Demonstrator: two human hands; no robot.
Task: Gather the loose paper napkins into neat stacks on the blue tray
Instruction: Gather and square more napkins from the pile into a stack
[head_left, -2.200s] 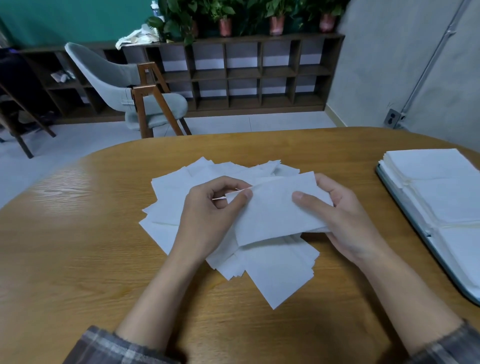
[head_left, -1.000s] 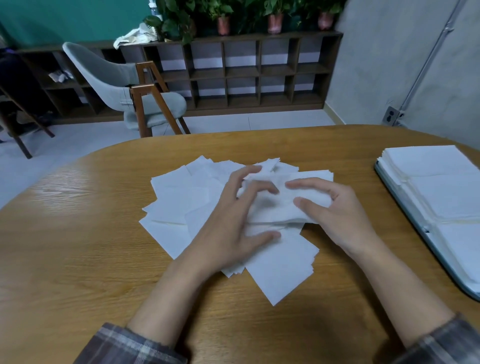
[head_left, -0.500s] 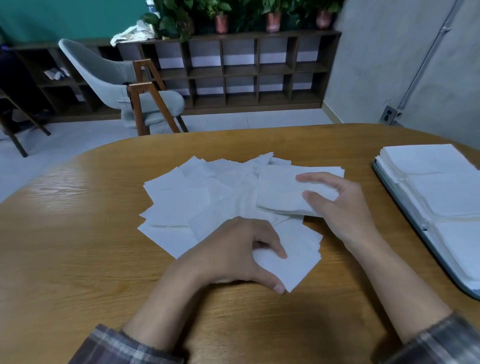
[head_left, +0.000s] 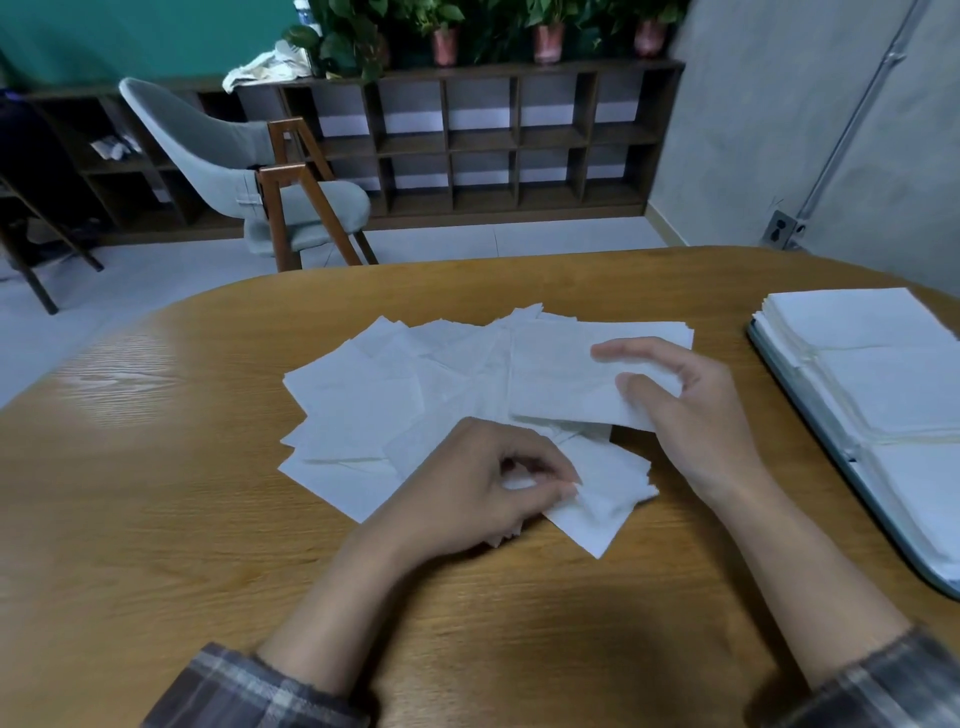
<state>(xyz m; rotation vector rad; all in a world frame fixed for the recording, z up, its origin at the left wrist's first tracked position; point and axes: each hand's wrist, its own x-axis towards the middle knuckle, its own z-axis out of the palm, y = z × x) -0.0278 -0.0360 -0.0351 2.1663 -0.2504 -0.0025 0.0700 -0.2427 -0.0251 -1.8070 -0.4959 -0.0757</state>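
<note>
**Sorting in progress.** A shallow blue tray (head_left: 777, 366) carries white finished stacks (head_left: 883, 374), which cover what shows of it. Left of the tray and well apart from it, a loose pile (head_left: 363, 405) of square white paper napkins fans across the oval wooden table (head_left: 156, 493).

**Grips.**
- The right hand (head_left: 691, 410), between pile and tray, grips the tray-side end of a thin squared bundle (head_left: 561, 379) of napkins. Its thumb is on top and its fingers are partly spread. The bundle hangs just above the pile's tray-side part.
- The left hand (head_left: 483, 483), farther from the tray, has its thumb and curled fingertips pinched on a near sheet (head_left: 597, 504) at the pile's front edge. Blur makes it unclear whether it has one sheet or several.

**Likely faults.**
- The bundle is held by one end only, so its free end may droop and the sheets may slide out of square.
- A light pinch on thin tissue may drag neighbouring sheets along, or crease or tear the corner.
- If the sheet is added to the bundle at an angle, the edges will not align, and the fault would pass on to the stack on the tray.
- The tray looks nearly full, so a careless set-down could nudge the finished stacks askew or leave the bundle overhanging the rim.
</note>
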